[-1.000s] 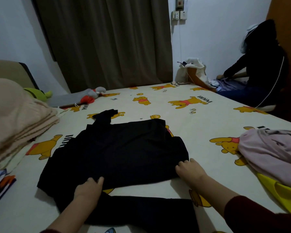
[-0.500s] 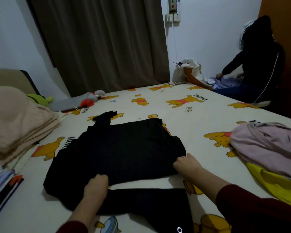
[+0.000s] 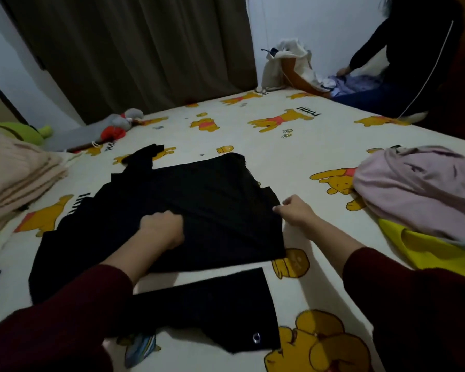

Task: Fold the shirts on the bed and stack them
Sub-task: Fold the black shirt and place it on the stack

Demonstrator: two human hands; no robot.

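A black long-sleeved shirt [image 3: 199, 200] lies spread on the bed's cartoon-bear sheet [image 3: 293, 157]. Its near hem is lifted and carried over the body. My left hand [image 3: 163, 228] grips a bunch of that black cloth near the shirt's middle. My right hand [image 3: 297, 210] pinches the shirt's right corner, just off the sheet. One black sleeve [image 3: 212, 304] with a metal snap lies flat close to me. A heap of unfolded pink cloth [image 3: 419, 189] over a yellow garment [image 3: 427, 248] sits at the right. Folded beige garments [image 3: 14, 170] are stacked at the left.
A grey and red plush toy [image 3: 113, 127] and a green one [image 3: 22, 131] lie by the brown curtain. A white bag [image 3: 287, 65] stands at the far corner. A person in dark clothes [image 3: 408, 63] sits at the bed's far right edge.
Both hands have lifted the shirt's near edge and carried it away from me, over the body. The camera has dipped and moved closer.
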